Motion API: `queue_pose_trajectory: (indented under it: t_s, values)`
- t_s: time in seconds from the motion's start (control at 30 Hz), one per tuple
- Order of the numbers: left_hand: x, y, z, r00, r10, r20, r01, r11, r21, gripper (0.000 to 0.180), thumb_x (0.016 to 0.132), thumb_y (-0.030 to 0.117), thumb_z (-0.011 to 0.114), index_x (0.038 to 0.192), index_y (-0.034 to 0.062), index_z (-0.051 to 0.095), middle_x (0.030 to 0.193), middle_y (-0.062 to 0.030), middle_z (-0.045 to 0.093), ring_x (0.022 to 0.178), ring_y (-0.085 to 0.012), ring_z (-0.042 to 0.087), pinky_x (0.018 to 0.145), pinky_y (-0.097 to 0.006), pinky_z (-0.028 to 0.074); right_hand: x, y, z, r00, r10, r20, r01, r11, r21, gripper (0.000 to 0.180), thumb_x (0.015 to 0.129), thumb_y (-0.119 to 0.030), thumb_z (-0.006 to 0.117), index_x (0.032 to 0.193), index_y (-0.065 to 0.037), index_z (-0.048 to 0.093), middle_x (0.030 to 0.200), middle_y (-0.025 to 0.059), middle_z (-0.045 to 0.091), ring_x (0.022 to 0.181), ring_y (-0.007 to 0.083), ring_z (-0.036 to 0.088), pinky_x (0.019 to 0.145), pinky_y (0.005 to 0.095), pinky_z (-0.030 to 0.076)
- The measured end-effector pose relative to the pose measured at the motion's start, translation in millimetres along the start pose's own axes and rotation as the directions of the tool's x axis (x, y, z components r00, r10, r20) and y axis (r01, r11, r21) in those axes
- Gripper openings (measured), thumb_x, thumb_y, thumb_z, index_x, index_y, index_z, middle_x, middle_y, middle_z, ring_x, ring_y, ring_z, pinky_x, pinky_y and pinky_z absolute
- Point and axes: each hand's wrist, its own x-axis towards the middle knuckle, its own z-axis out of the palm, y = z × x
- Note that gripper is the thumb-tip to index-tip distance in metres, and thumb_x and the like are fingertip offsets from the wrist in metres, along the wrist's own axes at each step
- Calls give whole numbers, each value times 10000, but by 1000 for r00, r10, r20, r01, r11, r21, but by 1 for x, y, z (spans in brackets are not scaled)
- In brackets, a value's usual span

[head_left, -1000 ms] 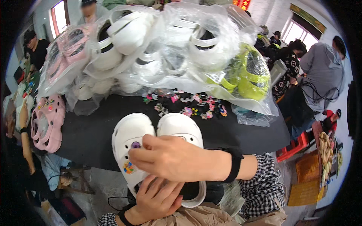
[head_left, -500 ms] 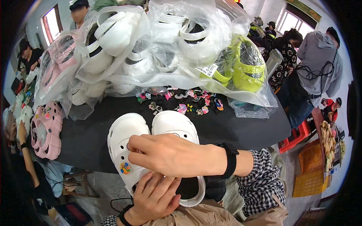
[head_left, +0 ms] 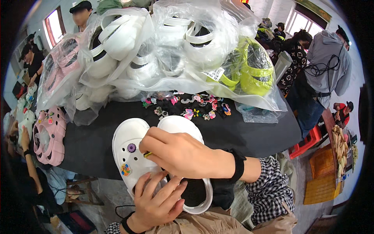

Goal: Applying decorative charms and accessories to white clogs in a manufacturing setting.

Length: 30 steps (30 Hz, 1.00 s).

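Two white clogs lie side by side before me, toes pointing away. The left clog [head_left: 130,130] carries a purple flower charm [head_left: 131,148] and a multicoloured round charm [head_left: 125,169] among its holes. My right hand [head_left: 179,152] is over both clogs, fingers pinched on a small yellow-and-dark piece [head_left: 147,155] whose kind is mostly hidden. It covers much of the right clog [head_left: 179,123]. My left hand [head_left: 157,199] rests with fingers apart on the rear of the left clog. Beyond the toes, several loose shoe charms [head_left: 189,113] are scattered on the black table [head_left: 93,140].
Plastic-bagged white clogs [head_left: 124,37] and lime-green clogs [head_left: 257,74] are heaped along the far side. Pink clogs [head_left: 49,136] stand at the left edge. A red stool [head_left: 306,143] is on the right; other people work around the room.
My right hand has lifted slightly and shifted right, uncovering the purple flower charm on the left clog. The yellow-and-dark piece now shows at its fingertips. My left hand remains by the heel.
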Motion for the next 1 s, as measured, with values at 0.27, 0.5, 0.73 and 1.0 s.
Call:
queue_pose_trajectory:
  t_s: [0.27,0.5,0.73,1.0]
  values:
    - [-9,2,-1,1000,1,9,-1,1000,7,310,872,279,658,1125,144,775,1344,-1,668,1151,-261,616,1025,-479,422,-12,46,-62,968,192,-161,-213,969,-124,153,867,32,651,1015,-7,670,963,146,620,806,345,655,747,408,537]
    - [-10,3,0,1000,25,17,-26,1000,15,300,926,289,625,1141,148,779,1365,32,662,1189,-223,594,1035,-446,435,-52,132,-74,914,376,-154,-398,757,-519,129,905,-6,587,1012,-19,657,980,193,669,867,419,673,778,447,557]
    - [-11,3,0,999,30,19,-30,999,13,296,930,284,619,1138,148,780,1361,34,666,1196,-224,592,1039,-443,434,-50,141,-46,887,462,-13,-323,599,-733,284,943,-181,615,1165,-5,622,1057,214,659,949,383,695,824,443,570]
    - [-10,5,0,1000,28,13,-28,999,28,293,927,285,620,1133,158,784,1361,33,666,1199,-217,589,1058,-437,416,-48,190,-28,944,320,-82,-313,786,-533,446,907,-151,658,1318,0,571,1246,302,566,1164,479,568,1006,512,476]
